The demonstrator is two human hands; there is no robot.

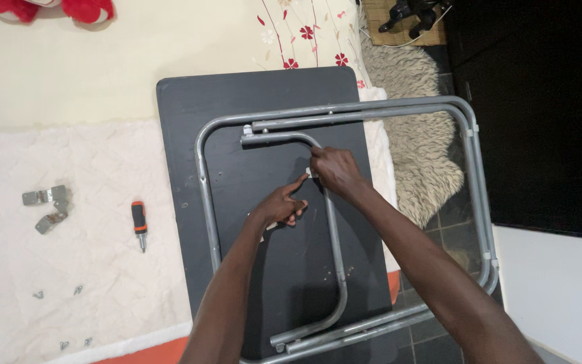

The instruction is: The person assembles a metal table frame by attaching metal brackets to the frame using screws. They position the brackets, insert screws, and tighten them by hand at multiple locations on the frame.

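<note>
Both my hands on the inner metal tube of an upturned black tabletop.

My right hand [331, 170] pinches a small pale clip [312, 173] against the curved grey tube [331, 222], fingers closed on it. My left hand [283, 205] sits just beside it, loosely curled with the forefinger stretched toward the clip; I cannot tell whether it holds anything. The tube lies across the dark tabletop [257, 94], inside a larger grey frame [476, 175]. An orange-handled screwdriver [139, 224] and metal brackets [48, 205] lie well apart on the white blanket [89, 162] to my left.
</note>
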